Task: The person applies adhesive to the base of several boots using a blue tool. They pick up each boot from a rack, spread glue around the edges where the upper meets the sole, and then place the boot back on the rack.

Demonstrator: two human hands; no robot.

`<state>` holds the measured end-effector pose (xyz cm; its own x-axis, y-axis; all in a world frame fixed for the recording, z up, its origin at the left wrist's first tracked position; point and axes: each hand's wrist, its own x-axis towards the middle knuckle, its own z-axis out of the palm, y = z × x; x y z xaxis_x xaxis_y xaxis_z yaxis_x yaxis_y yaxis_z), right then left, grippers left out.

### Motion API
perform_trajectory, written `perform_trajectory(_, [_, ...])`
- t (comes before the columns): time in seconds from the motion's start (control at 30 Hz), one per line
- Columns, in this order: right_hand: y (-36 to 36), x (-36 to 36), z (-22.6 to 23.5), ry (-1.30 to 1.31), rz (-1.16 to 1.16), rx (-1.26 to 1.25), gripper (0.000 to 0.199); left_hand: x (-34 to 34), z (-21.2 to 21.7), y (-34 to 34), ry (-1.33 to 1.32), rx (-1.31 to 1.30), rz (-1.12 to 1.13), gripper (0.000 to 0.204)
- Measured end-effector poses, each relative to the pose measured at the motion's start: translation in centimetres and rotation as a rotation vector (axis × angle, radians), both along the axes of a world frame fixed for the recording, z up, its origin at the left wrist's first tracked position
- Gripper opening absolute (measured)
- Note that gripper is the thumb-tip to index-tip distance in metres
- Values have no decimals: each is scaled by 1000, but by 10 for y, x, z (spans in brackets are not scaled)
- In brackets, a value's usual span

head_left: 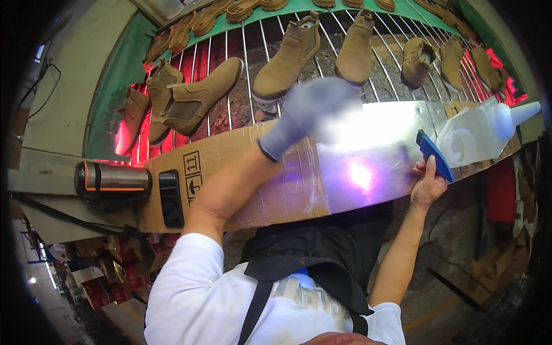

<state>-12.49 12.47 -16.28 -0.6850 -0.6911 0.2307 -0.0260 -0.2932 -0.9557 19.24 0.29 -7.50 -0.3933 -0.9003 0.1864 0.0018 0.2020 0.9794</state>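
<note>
While a row of tan suede boots (287, 54) is laid sole-down on the wire rack (253, 86) across the upper part of the frame, above a red glow, the work is kept on a cardboard-covered surface (230, 155) running from centre left to right. A clear glossy sheet (374, 155) is spread over the right half of that cardboard, apparently as a wipeable working face, and bright light is reflected from it at centre.

The left hand (319, 106), covered by a grey glove, is raised over the near edge of the rack in the upper centre; it is blurred by motion, so how far its grip is open cannot be told, nor whether anything is held. The right hand (428, 184), bare, is seen at centre right, its grip closed around a blue brush-like tool (434, 154) that is tilted onto the sheet's right end. Just beside it, at the right edge, a translucent nozzle bottle (483, 132) is laid on its side within reach. A dark cylindrical flask (112, 179) is rested at the cardboard's left end.
</note>
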Motion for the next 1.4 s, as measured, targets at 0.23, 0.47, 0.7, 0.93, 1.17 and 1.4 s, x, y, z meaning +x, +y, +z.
perform_trajectory(0.23, [3, -6, -3, -39, 37, -23, 17, 149, 47, -138, -1144, -413, 309, 69])
perform_trajectory(0.47, [3, -8, -3, -101, 34, -46, 17, 187, 8, -99, -2006, -46, 226, 101])
perform_trajectory(0.7, [5, -4, -1, -100, 48, -34, 18, 168, 53, -38, -1842, -214, 418, 107])
perform_trajectory(0.93, [5, -5, -4, -67, -15, -98, 19, 70, 118, 20, -981, -564, 191, 102])
perform_trajectory(1.17, [28, -28, 31, -94, -48, -78, 21, -42, 40, 31, -184, -879, 57, 95])
perform_trajectory(1.4, [45, -104, 92, 28, -68, 134, 26, -49, 2, 54, -282, -829, -29, 81])
